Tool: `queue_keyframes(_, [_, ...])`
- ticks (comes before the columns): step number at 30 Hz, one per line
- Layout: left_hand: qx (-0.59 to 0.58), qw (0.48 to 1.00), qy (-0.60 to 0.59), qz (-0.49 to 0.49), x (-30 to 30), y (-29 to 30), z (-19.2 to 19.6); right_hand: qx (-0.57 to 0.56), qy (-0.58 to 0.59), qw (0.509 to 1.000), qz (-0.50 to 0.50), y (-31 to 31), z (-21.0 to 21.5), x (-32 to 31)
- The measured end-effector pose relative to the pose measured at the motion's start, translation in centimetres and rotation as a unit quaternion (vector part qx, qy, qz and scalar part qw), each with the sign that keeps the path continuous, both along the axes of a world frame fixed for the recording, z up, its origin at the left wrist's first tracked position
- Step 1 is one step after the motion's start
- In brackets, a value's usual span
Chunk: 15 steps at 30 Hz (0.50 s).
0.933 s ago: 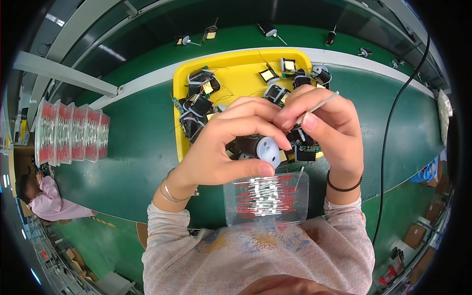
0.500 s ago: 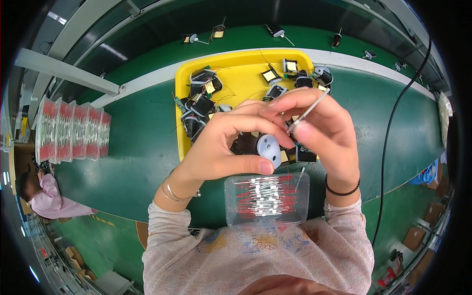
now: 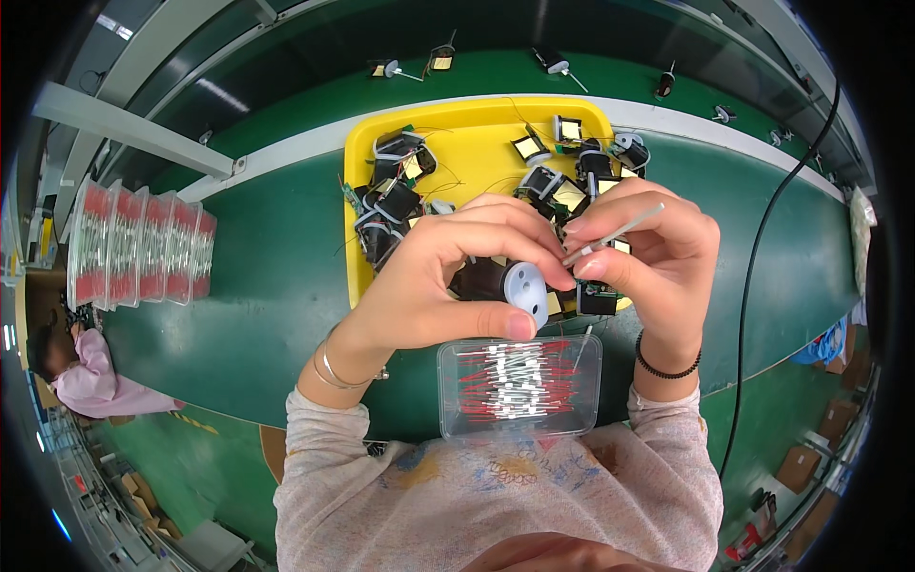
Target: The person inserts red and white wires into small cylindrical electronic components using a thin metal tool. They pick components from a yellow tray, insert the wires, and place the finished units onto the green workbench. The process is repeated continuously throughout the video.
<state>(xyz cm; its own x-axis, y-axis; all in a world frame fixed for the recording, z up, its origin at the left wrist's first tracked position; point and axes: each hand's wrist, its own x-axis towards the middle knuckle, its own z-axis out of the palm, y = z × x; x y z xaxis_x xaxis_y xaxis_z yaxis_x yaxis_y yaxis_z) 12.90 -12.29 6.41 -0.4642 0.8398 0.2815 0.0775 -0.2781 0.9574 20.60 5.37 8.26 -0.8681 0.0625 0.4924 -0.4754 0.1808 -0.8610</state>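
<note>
My left hand [image 3: 448, 276] grips a small black coil part with a round white end cap [image 3: 524, 286], held above the green table. My right hand [image 3: 648, 253] pinches a thin white sleeve tube [image 3: 615, 232] between thumb and forefinger, its lower end close to the coil. Both hands hover over the near edge of a yellow tray [image 3: 477, 129] that holds several black coil parts [image 3: 396, 195]. Just below the hands lies a clear plastic box [image 3: 519, 386] filled with red and white sleeve pieces.
Clear boxes of red pieces [image 3: 138, 248] stand in a row at the far left. Small loose parts [image 3: 438, 60] lie along the back channel. A black cable [image 3: 762, 238] runs down the right side. Another person in pink [image 3: 81, 377] sits at lower left.
Both hands have stayed together over the tray's near edge. The white tube in my right hand has tilted a little and its lower end sits nearer the coil.
</note>
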Motion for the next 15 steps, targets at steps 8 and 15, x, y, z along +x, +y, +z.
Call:
queue_keyframes(8, [0.001, 1.0, 0.027, -0.01, -0.2, 0.0, 0.1, -0.08, 0.105, 0.984, -0.123, 1.6, 0.0, 1.0])
queue_keyframes(15, [0.063, 0.982, 0.101, 0.146, 1.0, 0.2, -0.4, -0.029, 0.212, 0.972, -0.094, -0.5, -0.1, 2.1])
